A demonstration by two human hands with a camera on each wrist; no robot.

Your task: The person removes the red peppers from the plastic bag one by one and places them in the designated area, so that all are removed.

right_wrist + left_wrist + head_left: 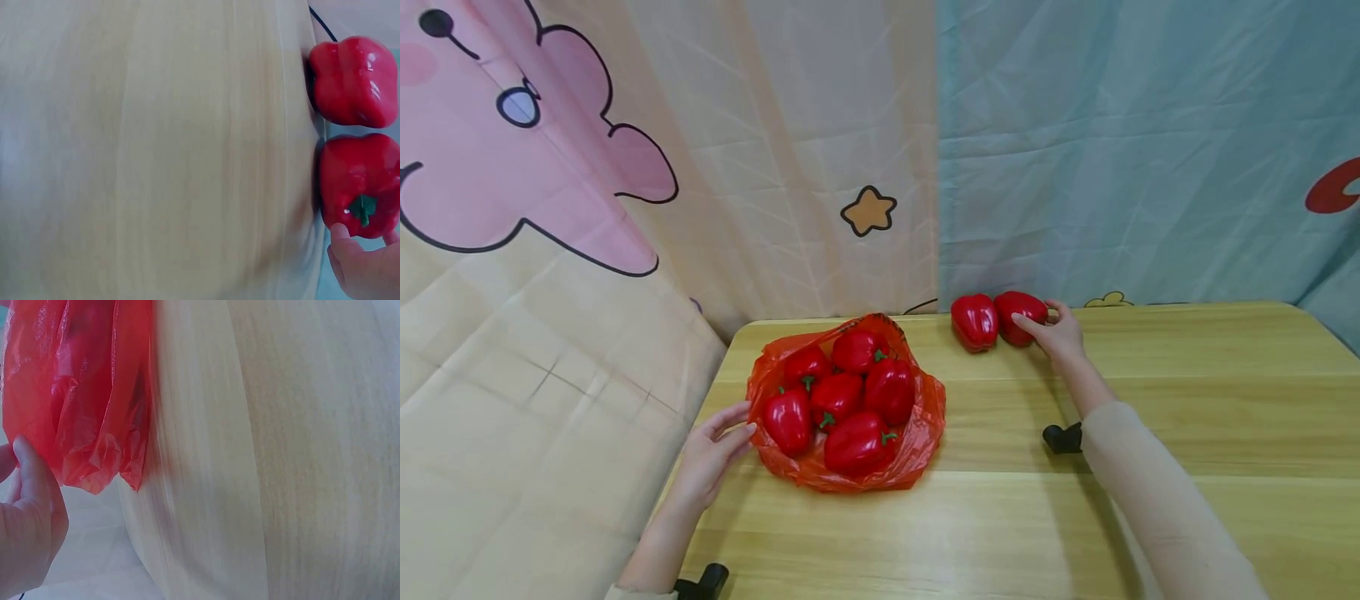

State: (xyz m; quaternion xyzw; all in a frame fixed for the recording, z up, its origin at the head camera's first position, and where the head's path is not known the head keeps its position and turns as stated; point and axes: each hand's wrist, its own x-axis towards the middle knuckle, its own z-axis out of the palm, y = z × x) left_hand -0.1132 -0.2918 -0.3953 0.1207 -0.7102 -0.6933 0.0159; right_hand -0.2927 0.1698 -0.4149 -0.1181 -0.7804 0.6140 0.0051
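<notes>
My right hand point(1060, 333) grips a red bell pepper point(1019, 310) at the table's back edge, thumb on its near side and fingers at its far side. That pepper's green stem point(362, 209) faces the hand in the right wrist view. Beside it on the left is another red bell pepper point(975, 322). A red plastic bag point(928, 433) sits wide-mouthed on the left of the table, holding several red bell peppers point(857, 443) with green stems. At the bag's left side is my left hand point(707, 454), its loosely bent fingertips touching the plastic.
The pale wooden table point(985, 525) runs up to a patterned curtain point(805, 167) behind the peppers. A similar cloth hangs at the left. Black wrist mounts point(1063, 439) show on both forearms.
</notes>
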